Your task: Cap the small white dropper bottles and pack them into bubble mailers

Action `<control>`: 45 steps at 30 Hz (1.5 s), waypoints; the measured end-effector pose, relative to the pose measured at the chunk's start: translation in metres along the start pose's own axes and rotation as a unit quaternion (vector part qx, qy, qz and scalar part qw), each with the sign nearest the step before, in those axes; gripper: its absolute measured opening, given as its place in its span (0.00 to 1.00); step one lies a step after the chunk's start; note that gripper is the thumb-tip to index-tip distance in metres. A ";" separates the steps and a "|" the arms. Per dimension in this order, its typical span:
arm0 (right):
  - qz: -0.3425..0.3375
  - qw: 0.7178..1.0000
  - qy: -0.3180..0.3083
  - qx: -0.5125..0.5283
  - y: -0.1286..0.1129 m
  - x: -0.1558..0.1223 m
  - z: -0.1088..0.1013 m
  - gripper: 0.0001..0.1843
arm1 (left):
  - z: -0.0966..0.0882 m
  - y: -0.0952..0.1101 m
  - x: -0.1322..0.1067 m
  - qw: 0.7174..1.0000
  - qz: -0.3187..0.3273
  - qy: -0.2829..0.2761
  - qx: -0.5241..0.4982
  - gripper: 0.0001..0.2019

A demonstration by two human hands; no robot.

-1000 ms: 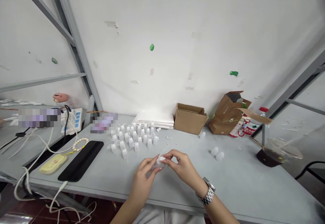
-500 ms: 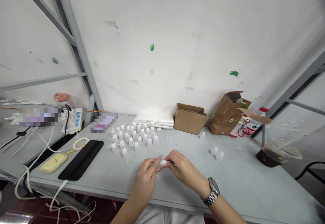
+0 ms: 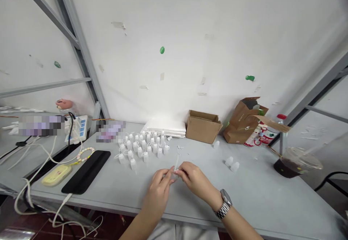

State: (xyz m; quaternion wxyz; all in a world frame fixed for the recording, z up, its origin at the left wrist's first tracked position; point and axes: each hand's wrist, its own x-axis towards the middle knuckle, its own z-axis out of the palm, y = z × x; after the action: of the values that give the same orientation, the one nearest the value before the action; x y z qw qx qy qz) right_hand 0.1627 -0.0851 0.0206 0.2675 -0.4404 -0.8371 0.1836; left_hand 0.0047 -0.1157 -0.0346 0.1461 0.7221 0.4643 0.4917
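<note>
In front of me, my left hand point(image 3: 158, 187) has its fingers closed around a small translucent squeeze bottle point(image 3: 175, 177), mostly hidden by the fingers. My right hand point(image 3: 195, 180), with a metal-band watch on the wrist, pinches the top of the same bottle. A thin white strap point(image 3: 177, 158) sticks up from between the fingertips. Beyond the left hand stands a group of several small white bottles point(image 3: 140, 151) with caps and looped straps. To the right lie two clear white bottle bodies without visible caps point(image 3: 234, 166), and another bottle body point(image 3: 216, 144) is farther back.
A cardboard box point(image 3: 203, 127), a stack of white sheets point(image 3: 165, 128) and a brown paper bag point(image 3: 239, 122) line the wall. At right stands a cup of dark drink point(image 3: 290, 165). A black phone point(image 3: 86, 172), a yellow case point(image 3: 57, 174) and cables occupy the left.
The hands have turned the bottle slightly, and the white strap now points upward above the fingertips. The white cap part seen between the fingers before is now mostly covered.
</note>
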 end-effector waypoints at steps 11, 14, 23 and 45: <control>0.012 0.999 -0.030 0.034 0.000 -0.003 -0.004 0.11 | 0.001 -0.002 0.000 1.000 -0.018 -0.017 -0.007 0.20; 0.025 1.000 -0.017 0.002 -0.001 -0.002 -0.002 0.13 | 0.003 -0.002 0.000 1.000 -0.025 -0.014 -0.013 0.20; -0.020 0.999 -0.037 0.017 0.003 -0.006 0.000 0.10 | 0.003 -0.004 -0.001 0.999 -0.023 -0.022 -0.026 0.21; 0.192 0.876 0.075 0.436 0.026 0.004 0.001 0.26 | -0.005 0.005 0.006 0.925 -0.259 -0.050 -0.274 0.13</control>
State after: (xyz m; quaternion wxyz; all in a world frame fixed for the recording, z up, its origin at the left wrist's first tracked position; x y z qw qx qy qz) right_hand 0.1768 -0.0682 0.0067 0.4535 -0.4438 -0.5488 0.5443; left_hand 0.0039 -0.1149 -0.0254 0.4837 0.5324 0.4739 0.5079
